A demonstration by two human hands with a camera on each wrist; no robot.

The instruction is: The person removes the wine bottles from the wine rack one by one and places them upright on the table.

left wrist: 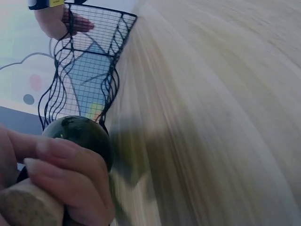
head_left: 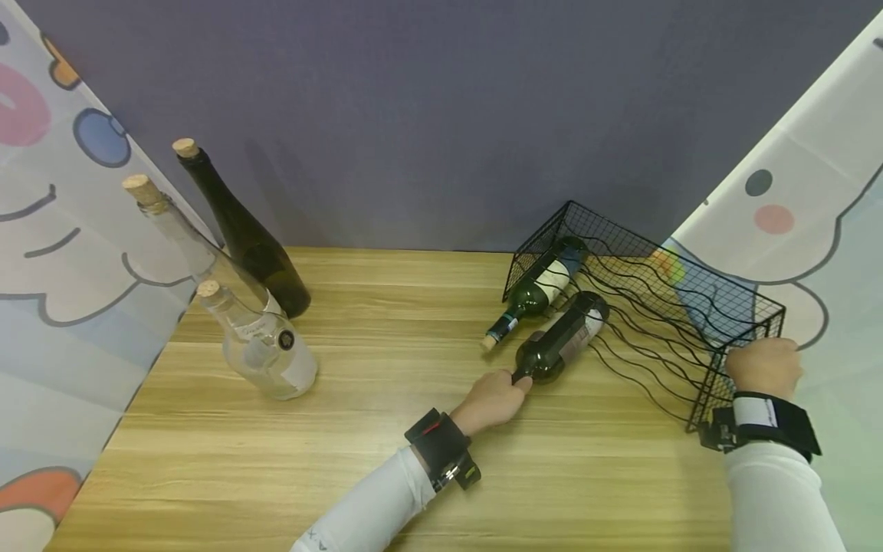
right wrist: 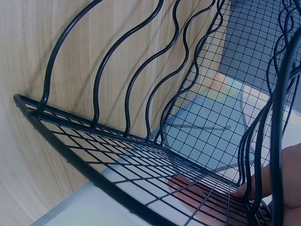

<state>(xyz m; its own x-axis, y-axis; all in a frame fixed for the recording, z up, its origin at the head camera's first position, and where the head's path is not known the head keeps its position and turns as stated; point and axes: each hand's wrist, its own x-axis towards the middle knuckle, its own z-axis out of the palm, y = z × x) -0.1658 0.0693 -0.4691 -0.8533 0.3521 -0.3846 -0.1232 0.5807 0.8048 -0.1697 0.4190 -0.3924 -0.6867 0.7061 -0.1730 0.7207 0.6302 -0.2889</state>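
My left hand point(head_left: 493, 399) grips the neck of a dark green wine bottle point(head_left: 569, 333), its label facing up and its base towards the black wire wine rack point(head_left: 705, 395). In the left wrist view, a cork point(left wrist: 30, 205) sticks out past the curled fingers. Another green wine bottle point(head_left: 549, 282) with a pale label lies in the rack's left end, its corked neck pointing out towards me. At the rack's right end, my right hand point(head_left: 764, 366) holds the wire frame. The right wrist view has the thumb and fingers point(right wrist: 284, 181) around the wires there, partly hidden by the mesh.
At the left stand a dark corked bottle point(head_left: 251, 238), a tall clear bottle point(head_left: 237, 280) and a squat clear bottle point(head_left: 279, 368). A grey panel point(head_left: 414, 130) rises behind the wooden table point(head_left: 386, 330), and printed cartoon sheets point(head_left: 48, 345) flank both sides.
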